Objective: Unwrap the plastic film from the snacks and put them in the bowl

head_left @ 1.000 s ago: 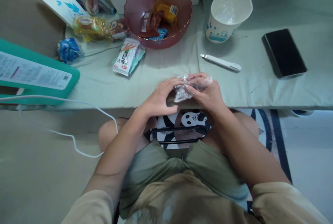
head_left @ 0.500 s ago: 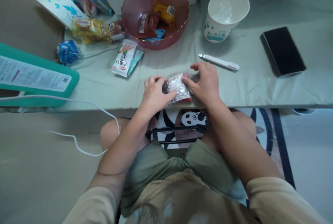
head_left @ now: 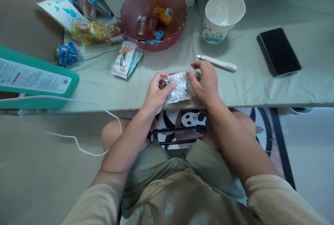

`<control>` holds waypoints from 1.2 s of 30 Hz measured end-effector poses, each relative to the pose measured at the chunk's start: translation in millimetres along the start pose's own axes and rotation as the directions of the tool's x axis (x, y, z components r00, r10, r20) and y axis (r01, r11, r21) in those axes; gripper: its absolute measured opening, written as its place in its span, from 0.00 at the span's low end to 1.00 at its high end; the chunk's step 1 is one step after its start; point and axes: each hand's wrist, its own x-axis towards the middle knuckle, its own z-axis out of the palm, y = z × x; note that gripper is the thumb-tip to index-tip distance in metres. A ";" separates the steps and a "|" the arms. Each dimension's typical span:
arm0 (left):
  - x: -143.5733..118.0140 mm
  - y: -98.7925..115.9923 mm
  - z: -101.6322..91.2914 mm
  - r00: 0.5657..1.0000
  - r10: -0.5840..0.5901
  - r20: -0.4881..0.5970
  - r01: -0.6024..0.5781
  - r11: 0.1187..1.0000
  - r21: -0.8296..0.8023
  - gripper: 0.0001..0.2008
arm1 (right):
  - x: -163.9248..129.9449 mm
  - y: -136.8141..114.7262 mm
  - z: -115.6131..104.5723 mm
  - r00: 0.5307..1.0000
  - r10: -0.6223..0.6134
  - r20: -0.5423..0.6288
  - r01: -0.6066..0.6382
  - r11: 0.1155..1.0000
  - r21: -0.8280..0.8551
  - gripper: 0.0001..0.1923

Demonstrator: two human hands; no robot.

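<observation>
Clear crinkly packet at frame center, long axis left-right, pinched between left hand and right hand, equally near, over tabletop edge.

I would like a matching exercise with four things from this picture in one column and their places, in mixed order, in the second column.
Things:
1. crinkled clear plastic wrapper
2. white paper cup
3. flat black phone
4. slim white pen

Places:
A. far right on the cloth
B. between both hands
C. right of the pink bowl
D. just beyond the right hand

Pairs: 1-B, 2-C, 3-A, 4-D
</observation>
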 end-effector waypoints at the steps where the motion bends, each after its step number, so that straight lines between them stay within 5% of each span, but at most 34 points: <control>1: 1.3 0.5 -1.9 1.000 0.010 -0.021 -0.010 1.000 0.004 0.16 | 1.8 4.8 -3.6 0.999 0.015 -0.037 -0.016 1.000 -0.022 0.10; 8: 13.1 -4.9 -23.7 0.985 0.089 -0.148 -0.087 0.996 0.022 0.19 | 8.3 54.4 -12.9 0.966 0.146 -0.211 -0.199 0.946 -0.255 0.14; 13: 16.6 -17.5 -21.6 0.966 0.171 -0.193 -0.174 0.985 0.003 0.21 | 6.5 36.4 -17.3 0.944 0.211 -0.254 -0.254 0.955 -0.151 0.05; 15: 15.9 -18.9 -19.9 0.963 0.173 -0.206 -0.178 0.984 -0.006 0.21 | -0.7 12.4 -21.8 0.953 0.236 -0.191 -0.234 0.972 0.033 0.06; 17: 15.0 -18.8 -19.4 0.958 0.171 -0.231 -0.179 0.984 -0.015 0.23 | -11.7 -12.4 -24.9 0.970 0.241 -0.009 -0.232 0.945 0.232 0.09; 20: 14.9 -18.9 -20.7 0.959 0.144 -0.245 -0.155 0.988 -0.027 0.25 | -25.2 -37.3 -24.9 0.958 0.213 0.192 -0.266 0.910 0.319 0.13; 26: 14.2 -18.3 -19.5 0.967 0.164 -0.194 -0.154 0.986 0.067 0.22 | -22.1 -44.8 -17.6 0.952 0.220 0.214 -0.276 0.918 0.283 0.16; 31: 9.4 -11.5 -14.6 0.950 0.253 -0.182 -0.232 0.965 0.125 0.20 | -21.7 -47.9 -18.0 0.956 0.188 0.227 -0.209 0.976 0.070 0.18; 36: 14.9 -17.1 -22.2 0.958 0.168 -0.232 -0.173 0.985 -0.001 0.22 | -25.6 -45.1 -35.8 0.893 0.204 0.402 -0.208 0.978 -0.034 0.20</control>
